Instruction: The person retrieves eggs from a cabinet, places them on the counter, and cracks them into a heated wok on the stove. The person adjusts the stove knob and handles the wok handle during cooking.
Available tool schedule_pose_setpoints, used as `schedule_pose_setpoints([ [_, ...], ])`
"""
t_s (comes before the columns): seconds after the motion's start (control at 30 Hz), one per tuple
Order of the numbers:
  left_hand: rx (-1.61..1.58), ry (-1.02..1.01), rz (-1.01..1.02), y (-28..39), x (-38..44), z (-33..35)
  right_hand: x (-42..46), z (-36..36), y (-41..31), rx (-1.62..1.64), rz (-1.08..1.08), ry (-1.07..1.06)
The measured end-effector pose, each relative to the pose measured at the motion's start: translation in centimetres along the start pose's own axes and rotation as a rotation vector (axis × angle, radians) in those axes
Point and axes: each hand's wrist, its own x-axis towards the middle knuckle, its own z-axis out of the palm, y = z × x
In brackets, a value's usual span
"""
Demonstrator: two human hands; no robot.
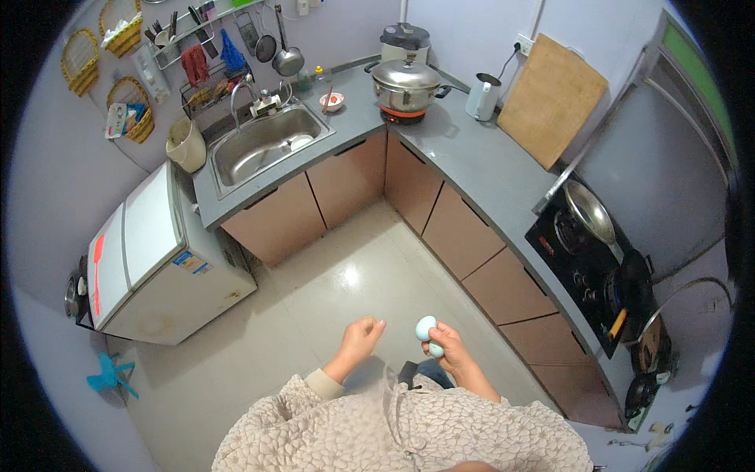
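Note:
Two pale blue-green eggs are held in my right hand (454, 351), out in front of my body. The upper egg (426, 328) sits between the thumb and fingertips, and the lower egg (436, 349) shows below the thumb, partly covered by the fingers. My left hand (360, 342) is a short way to the left, apart from the eggs, with its fingers curled in; nothing shows in it. Below both hands lies the pale tiled floor (330, 283).
An L-shaped grey counter (483, 150) bears a steel pot (406, 88) on a lit electric hob, a small bowl (332, 102), a kettle (483, 97) and a sink (265, 141). A gas stove (560, 259) is on the right. A white chest freezer (177, 295) stands left.

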Motion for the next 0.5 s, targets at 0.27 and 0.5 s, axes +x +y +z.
schedule_pose_setpoints([
  [0.27, -0.180, 0.011, -0.044, 0.8, 9.5, -2.4, 12.1, 2.1, -5.3, -0.033, 0.019, -0.022],
  [0.5, -1.080, -0.169, -0.407, 5.3, 23.2, -3.6, 25.9, 5.6, -12.0, -0.970, -0.404, 0.010],
])
